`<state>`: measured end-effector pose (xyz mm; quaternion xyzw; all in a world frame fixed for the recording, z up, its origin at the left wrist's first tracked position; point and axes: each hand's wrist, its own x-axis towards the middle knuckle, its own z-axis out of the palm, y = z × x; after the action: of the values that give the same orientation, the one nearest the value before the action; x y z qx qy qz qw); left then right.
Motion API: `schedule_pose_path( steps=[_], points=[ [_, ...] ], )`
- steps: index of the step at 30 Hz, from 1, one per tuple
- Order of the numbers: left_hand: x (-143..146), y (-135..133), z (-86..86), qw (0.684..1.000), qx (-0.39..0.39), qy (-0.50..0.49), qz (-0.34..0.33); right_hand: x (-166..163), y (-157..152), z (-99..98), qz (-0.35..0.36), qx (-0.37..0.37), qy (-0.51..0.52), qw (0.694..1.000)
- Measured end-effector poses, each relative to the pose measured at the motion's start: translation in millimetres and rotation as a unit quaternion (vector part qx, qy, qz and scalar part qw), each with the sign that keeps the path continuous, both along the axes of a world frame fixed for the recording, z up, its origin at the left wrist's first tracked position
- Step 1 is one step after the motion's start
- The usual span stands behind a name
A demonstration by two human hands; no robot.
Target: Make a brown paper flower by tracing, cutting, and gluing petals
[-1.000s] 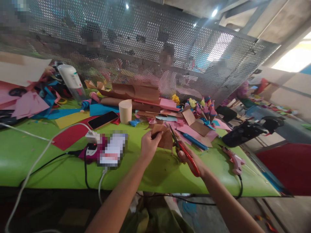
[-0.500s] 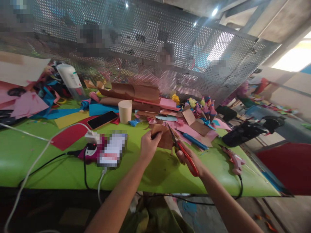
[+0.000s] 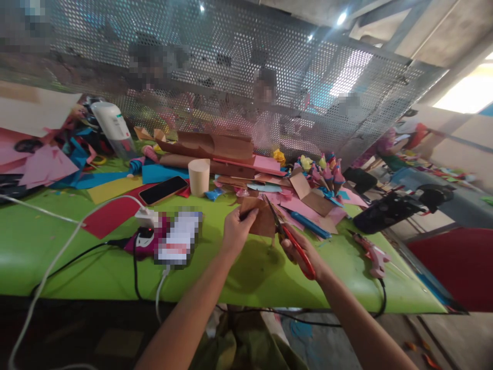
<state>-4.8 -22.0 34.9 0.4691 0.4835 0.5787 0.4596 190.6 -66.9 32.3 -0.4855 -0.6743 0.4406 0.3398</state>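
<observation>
My left hand [image 3: 235, 229] pinches a piece of brown paper [image 3: 261, 218] and holds it up above the green table [image 3: 57, 252]. My right hand [image 3: 302, 252] grips red-handled scissors [image 3: 289, 238], whose blades meet the right edge of the brown paper. Both hands are closed, just past the table's front edge near its middle.
Coloured paper scraps [image 3: 308, 198], brown paper rolls [image 3: 215, 146], a beige cup [image 3: 199, 176], a phone [image 3: 163, 189], a white bottle [image 3: 113, 126] and small paper cones [image 3: 327, 172] crowd the back. A pink glue gun [image 3: 372, 253] and black device [image 3: 389, 210] lie right; cables [image 3: 77, 226] cross left. Perforated metal screen [image 3: 231, 77] behind.
The scissors and my right hand shifted slightly along the brown paper's edge. My left hand has held the paper almost still.
</observation>
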Motion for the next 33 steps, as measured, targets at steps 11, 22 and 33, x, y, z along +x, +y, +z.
schedule_pose_path(
  steps=[11, 22, 33],
  points=[
    [-1, 0, 2.2, 0.999, -0.025, -0.019, -0.012, 6, 3, 0.6, -0.008, 0.029, -0.058, 0.998],
    [-1, 1, -0.1, 0.997, -0.034, -0.061, -0.039, 9, 4, 13.1, -0.015, 0.05, -0.092, 0.994],
    [2, 3, -6.5, 0.981, -0.08, -0.154, -0.086, 19, 5, 16.3, -0.036, 0.079, -0.152, 0.985]
  ],
)
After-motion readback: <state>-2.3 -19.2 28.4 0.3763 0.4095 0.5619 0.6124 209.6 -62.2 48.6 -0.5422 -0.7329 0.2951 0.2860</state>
